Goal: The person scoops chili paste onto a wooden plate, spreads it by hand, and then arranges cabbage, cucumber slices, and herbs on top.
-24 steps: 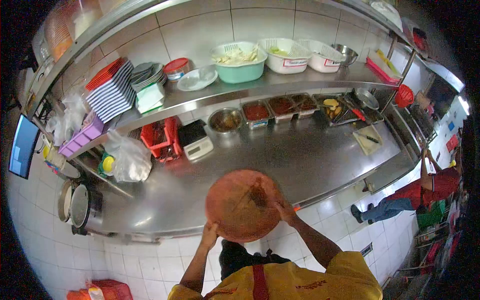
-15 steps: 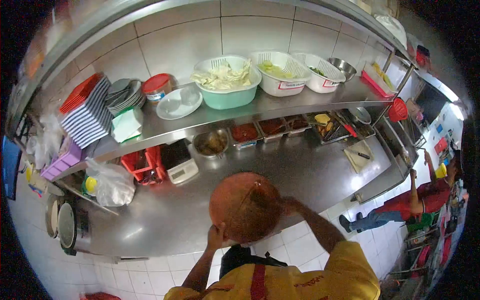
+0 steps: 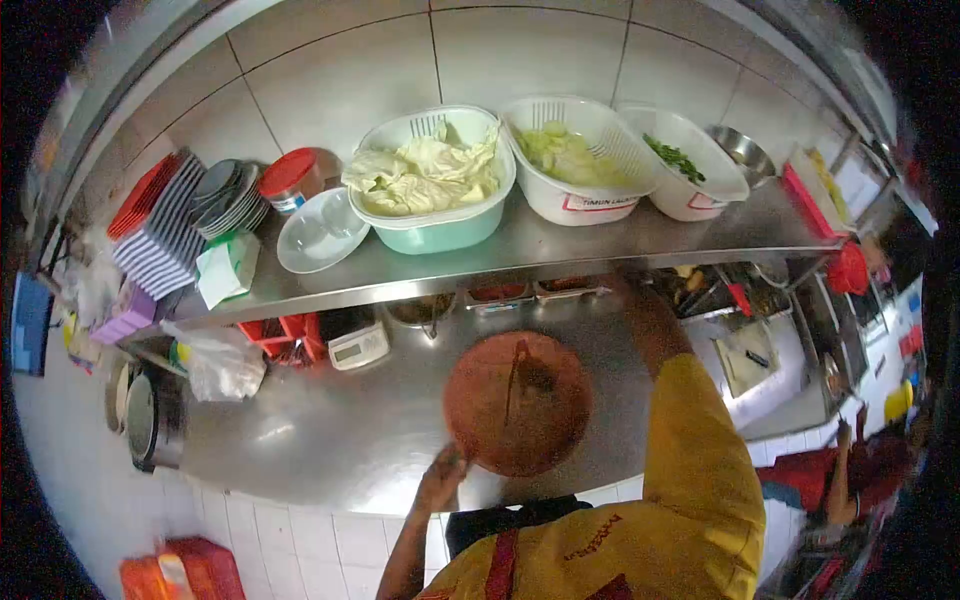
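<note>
A round reddish-brown bowl [image 3: 480,410] sits on the steel counter, tilted slightly toward me, with a thin dark line and a dark patch inside. My left hand [image 3: 442,478] is closed on its near left rim. My right arm reaches past the bowl to the back of the counter. My right hand [image 3: 630,290] is under the shelf edge beside the steel trays of red sauce [image 3: 570,288], and its fingers are hidden. To its right lies a tray of dark food [image 3: 692,287].
On the steel shelf [image 3: 440,268] stand a green basin of cabbage leaves [image 3: 430,175], a white basket of sliced cucumber [image 3: 580,165], stacked plates and napkins [image 3: 226,270]. A digital scale [image 3: 358,346] and a plastic bag [image 3: 228,365] are at left. Another person [image 3: 850,475] stands at right.
My right hand has let go of the bowl and moved forward under the shelf. The bowl has moved slightly right and now rests farther onto the counter. My view has shifted closer to the shelf.
</note>
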Motion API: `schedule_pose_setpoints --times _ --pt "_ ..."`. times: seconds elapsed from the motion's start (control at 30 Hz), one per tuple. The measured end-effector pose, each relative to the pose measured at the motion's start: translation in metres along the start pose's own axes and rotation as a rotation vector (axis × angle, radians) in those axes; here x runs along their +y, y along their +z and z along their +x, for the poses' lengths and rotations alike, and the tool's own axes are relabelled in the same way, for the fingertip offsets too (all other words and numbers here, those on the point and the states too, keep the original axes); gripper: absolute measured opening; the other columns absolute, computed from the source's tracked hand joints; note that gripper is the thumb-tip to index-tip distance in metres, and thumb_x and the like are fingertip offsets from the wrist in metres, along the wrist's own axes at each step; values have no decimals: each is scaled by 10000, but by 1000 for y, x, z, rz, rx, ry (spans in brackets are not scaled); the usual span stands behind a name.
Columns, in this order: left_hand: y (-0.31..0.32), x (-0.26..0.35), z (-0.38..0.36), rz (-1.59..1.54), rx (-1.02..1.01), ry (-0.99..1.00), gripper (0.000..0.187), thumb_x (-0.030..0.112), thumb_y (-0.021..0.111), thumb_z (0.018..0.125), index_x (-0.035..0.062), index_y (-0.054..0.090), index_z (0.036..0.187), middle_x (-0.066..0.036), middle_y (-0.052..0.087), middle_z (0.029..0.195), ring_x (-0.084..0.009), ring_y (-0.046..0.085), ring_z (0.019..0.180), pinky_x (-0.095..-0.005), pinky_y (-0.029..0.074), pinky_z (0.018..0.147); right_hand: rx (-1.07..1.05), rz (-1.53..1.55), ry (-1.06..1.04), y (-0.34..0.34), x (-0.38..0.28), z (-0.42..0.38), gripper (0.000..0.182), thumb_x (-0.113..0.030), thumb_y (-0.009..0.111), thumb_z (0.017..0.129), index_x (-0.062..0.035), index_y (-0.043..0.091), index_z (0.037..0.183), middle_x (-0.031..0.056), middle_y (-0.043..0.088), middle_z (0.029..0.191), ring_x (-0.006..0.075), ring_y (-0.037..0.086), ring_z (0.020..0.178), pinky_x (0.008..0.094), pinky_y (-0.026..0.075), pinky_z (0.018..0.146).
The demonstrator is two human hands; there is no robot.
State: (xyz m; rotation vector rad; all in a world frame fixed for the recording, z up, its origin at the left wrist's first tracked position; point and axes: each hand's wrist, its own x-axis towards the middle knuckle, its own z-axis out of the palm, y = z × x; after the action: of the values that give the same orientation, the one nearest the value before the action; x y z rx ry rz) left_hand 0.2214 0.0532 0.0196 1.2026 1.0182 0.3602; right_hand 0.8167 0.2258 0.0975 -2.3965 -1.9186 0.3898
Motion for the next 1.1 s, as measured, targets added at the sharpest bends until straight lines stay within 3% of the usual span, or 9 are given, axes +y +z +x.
schedule_pose_setpoints --times 0.2,0.3,0.53,0.67,0.7,0.77,0.9,1.0,1.1 --pt "82 -1 26 -21 362 210 820 345 619 926 27 113 1487 -161 613 1178 -222 601 1058 -345 507 873 18 374 -159 35 39 8 393 -298 492 921 -55 550 1224 184 575 1233 330 558 1113 467 433 952" --pt "103 17 15 -225 283 -74 900 364 636 908 -37 65 1476 -202 568 1256 -208 609 1053 -308 514 856 96 386 -209 52 42 3 389 -290 492 917 -44 554 1212 189 581 1223 331 574 1087 472 444 938" --pt "148 -9 54 -269 110 -9 699 415 601 921 4 333 1419 -146 560 1261 -220 624 969 -318 530 796 214 100 -270 47 -10 1 337 -232 474 884 16 622 1059 232 621 1087 375 583 1006 486 440 883" --pt "173 4 78 -287 180 -51 509 414 552 943 13 497 1251 -115 618 1104 -247 613 990 -391 527 798 40 403 -373 151 42 90 326 -258 469 896 -66 660 1078 233 637 1083 356 591 1048 480 438 932" --pt "175 8 81 -293 194 -55 474 399 545 948 18 509 1228 -109 634 1060 -255 621 968 -403 531 782 57 601 -653 252 71 167 326 -265 468 899 -87 670 1083 234 641 1081 351 593 1059 478 437 944" --pt "158 -53 120 135 127 384 390 369 529 954 26 544 1138 -105 657 912 -278 650 799 -416 540 672 -192 712 -165 95 48 48 292 -282 536 853 -72 657 1015 179 620 957 308 582 901 440 442 806" --pt "149 -52 135 318 162 357 309 303 478 982 14 575 1031 -140 658 924 -320 643 775 -426 529 676 -401 999 263 39 22 -24 302 -321 646 780 -58 635 929 76 570 759 223 557 667 356 447 601" --pt "127 -84 151 568 307 540 330 277 412 1002 -8 578 989 -180 647 959 -362 620 817 -438 507 729 -258 959 152 16 10 -66 267 -297 638 828 -55 649 942 51 547 717 192 539 639 311 448 597" --pt "125 -14 128 593 267 331 415 310 345 1012 -46 557 1023 -246 606 891 -419 569 836 -482 457 803 171 742 -246 56 28 -73 243 -240 601 886 -34 655 1003 75 583 742 230 553 624 341 461 579"
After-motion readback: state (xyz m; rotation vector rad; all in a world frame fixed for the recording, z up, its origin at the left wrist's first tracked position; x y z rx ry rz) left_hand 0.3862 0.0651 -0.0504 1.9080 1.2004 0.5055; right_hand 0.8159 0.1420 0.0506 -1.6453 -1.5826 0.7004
